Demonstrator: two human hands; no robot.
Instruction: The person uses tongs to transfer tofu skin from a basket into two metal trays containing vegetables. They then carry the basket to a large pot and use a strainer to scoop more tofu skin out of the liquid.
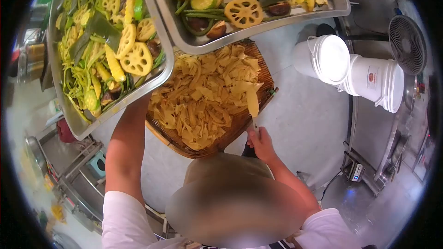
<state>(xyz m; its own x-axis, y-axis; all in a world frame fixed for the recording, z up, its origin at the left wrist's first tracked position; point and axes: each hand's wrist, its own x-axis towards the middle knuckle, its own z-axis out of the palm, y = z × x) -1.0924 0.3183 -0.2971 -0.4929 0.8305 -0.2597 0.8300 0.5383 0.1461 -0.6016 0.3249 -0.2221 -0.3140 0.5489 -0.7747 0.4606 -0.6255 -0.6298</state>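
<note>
My right hand is closed around the handle of a slim, pale tool, at the lower right of a woven bamboo basket. A long yellow-tan strip lies over the tool's far end; which kind of tool it is, I cannot tell. Heaped in the basket are thin, wrinkled yellow-tan sheets that look like tofu skin. My left forearm reaches up beneath the left metal tray, which hides the left hand.
The left tray and a second metal tray hold lotus root slices, green beans, courgette and mushrooms above the basket. White buckets and a black fan stand at right. Metal racks line the left side.
</note>
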